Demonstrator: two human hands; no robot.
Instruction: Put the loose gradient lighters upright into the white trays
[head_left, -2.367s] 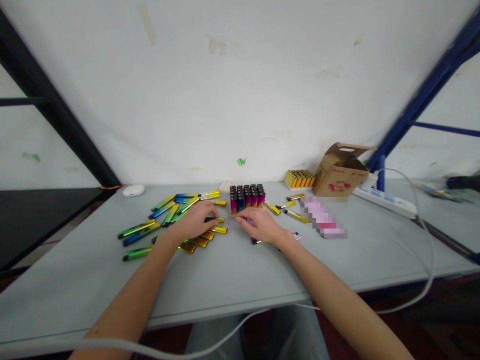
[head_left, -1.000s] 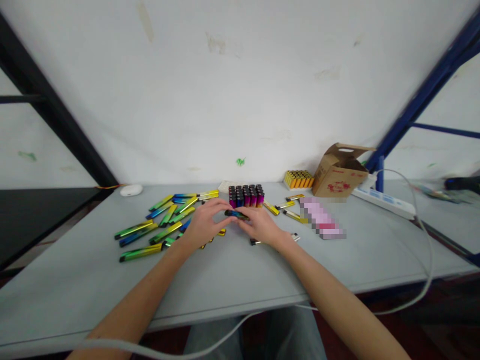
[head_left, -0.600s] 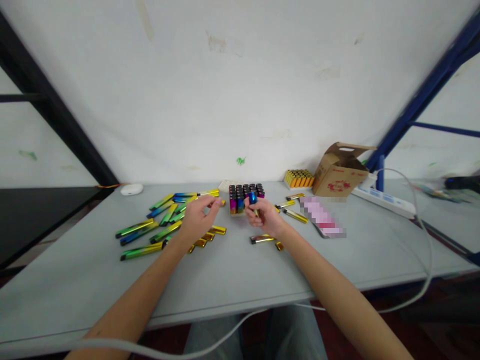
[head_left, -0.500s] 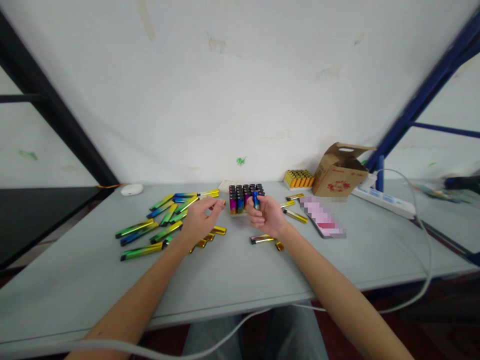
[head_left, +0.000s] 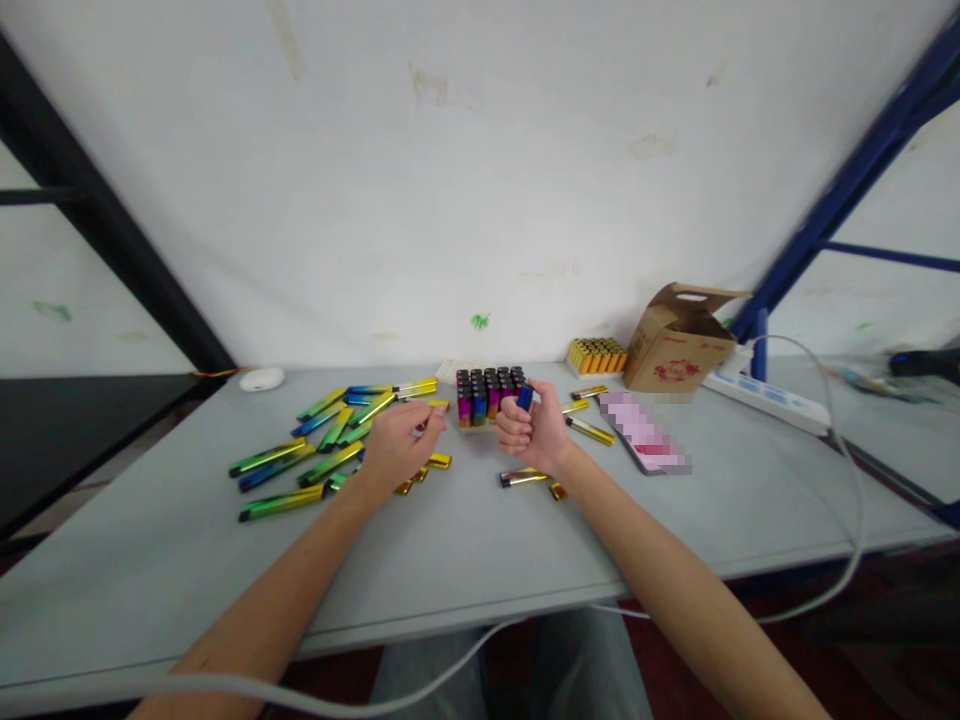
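Front left of the lighter block (head_left: 472,405), the left hand (head_left: 397,445) had its fingers curled inward; whether they pinched anything could not be told. Front right of the block, the fingers of the right hand (head_left: 532,432) were closed around a blue lighter (head_left: 525,397). Judged light, stiff and slick, the lighter was best gripped by its sides. Its lower length was hidden in the fist. The block's rear rows were hard to count.

No readable text, carton print (head_left: 676,371) illegible.
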